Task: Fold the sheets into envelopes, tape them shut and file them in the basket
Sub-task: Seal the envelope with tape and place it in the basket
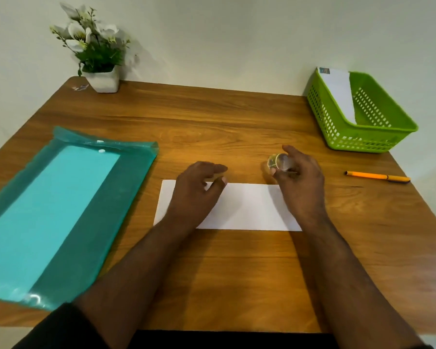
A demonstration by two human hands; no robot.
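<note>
Your right hand (298,172) grips a small clear tape roll (277,161) between thumb and fingers, held just past the far right corner of the folded sheet (247,207); the roll is blurred and see-through, so you cannot tell whether any tape is pulled free from it. Your left hand (199,187) sits over the left part of the sheet with fingers loosely curled and thumb near the fingertips, holding nothing that can be made out; whether it touches the paper or hangs just above it is unclear. That white sheet lies flat as a long strip across the middle of the table (237,117), its left portion and right end hidden under your hands and forearms, and no fold lines show on it. At the far right corner stands the green basket (378,139), with a white envelope (341,94) leaning against its far left wall, the lower end hidden by the rim. An orange pen (376,176) lies right of your right hand, apart from it. On the left lies a teal folder (126,197) with a paler sheet inside; its near left edge is cut off by the frame. A plant (96,41) in a white pot stands at the far left corner, with small scraps beside it too tiny to identify. Your dark sleeves are cut off at the bottom edge.
</note>
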